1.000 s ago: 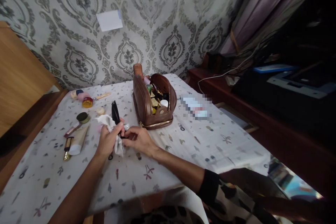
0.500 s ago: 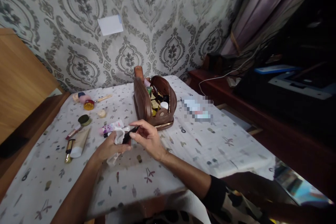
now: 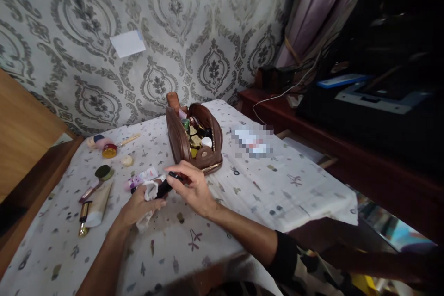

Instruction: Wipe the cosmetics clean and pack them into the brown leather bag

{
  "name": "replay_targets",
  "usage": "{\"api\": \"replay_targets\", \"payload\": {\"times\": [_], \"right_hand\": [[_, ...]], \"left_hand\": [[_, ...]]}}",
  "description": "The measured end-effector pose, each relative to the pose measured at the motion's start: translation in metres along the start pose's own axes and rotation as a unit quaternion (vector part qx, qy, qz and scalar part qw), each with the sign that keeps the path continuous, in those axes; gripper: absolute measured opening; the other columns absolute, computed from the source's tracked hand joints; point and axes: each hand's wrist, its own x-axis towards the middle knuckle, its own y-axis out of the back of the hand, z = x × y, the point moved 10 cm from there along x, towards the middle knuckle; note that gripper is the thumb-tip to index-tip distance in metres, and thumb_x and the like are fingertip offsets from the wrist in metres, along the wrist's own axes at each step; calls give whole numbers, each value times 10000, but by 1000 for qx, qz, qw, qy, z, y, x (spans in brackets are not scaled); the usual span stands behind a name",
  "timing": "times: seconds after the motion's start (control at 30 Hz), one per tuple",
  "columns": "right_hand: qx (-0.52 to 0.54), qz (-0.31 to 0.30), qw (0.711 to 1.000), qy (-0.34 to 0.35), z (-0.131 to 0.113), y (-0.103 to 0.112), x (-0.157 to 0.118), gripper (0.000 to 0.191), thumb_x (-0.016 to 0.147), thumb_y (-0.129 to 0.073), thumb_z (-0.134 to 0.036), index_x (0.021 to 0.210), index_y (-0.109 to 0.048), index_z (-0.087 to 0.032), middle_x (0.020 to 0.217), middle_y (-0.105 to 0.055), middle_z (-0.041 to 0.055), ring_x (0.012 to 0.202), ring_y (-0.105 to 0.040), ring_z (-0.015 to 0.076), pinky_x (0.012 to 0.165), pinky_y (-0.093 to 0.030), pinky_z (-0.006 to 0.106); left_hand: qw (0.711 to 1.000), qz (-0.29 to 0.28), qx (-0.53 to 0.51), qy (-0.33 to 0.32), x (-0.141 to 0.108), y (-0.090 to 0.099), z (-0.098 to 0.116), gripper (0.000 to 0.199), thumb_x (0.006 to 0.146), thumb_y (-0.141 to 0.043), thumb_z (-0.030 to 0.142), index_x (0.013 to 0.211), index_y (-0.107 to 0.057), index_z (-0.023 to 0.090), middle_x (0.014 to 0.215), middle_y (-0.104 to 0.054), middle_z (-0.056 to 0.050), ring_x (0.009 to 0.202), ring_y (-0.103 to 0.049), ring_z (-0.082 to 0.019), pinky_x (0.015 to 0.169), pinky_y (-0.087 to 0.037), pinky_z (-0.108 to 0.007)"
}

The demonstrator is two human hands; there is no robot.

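Note:
My left hand [image 3: 137, 206] is closed around a crumpled white wipe [image 3: 143, 223] and a slim black cosmetic tube [image 3: 163, 188]. Between thumb and fingers, my right hand [image 3: 194, 189] pinches the black end [image 3: 175, 176] of that tube. Whether this end has come apart from the rest, I cannot tell. Just beyond both hands stands a brown makeup bag [image 3: 176, 132], unzipped, with jars and small containers inside, among them one with a white lid [image 3: 206, 142]. A purple-and-white tube [image 3: 142, 177] lies behind my left hand, partly hidden.
On the left of the patterned tablecloth [image 3: 239, 222] lie a beige tube [image 3: 99, 206], a gold-and-black bottle [image 3: 83, 218], a green-lidded jar [image 3: 104, 172], a cream jar [image 3: 126, 160], an amber jar [image 3: 109, 150] and a brush [image 3: 129, 139]. A blurred-out item [image 3: 252, 141] lies right of the bag.
My view has turned slightly, moving the scene leftward. My right fingers have shifted on the tube's end, and more of the black body shows between the hands.

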Motion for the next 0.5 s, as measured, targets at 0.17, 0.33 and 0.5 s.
{"api": "replay_targets", "payload": {"times": [0.17,0.33,0.5], "right_hand": [[31,-18,999,-29,10,-5,-6,303,941,-557,-446,998,-711,-191,795,-548,29,665,-517,127,580,-430,243],[-8,-49,999,-9,7,-16,-12,243,953,-519,-369,981,-672,-183,780,-543,22,712,-536,139,635,-446,248],[-21,-59,998,15,5,-23,-14,183,935,-529,-314,950,-651,-178,785,-548,18,707,-541,130,646,-455,248]], "left_hand": [[990,15,102,-93,-2,-6,33,165,644,-798,279,746,-708,185,688,-672,-6,658,-586,-184,637,-479,-267],[972,68,154,-166,-7,-6,47,82,617,-750,203,685,-705,212,626,-662,5,586,-560,-179,613,-459,-269],[941,133,211,-228,-14,3,51,128,569,-726,185,683,-703,239,607,-669,-15,567,-588,-209,590,-451,-283]]}}
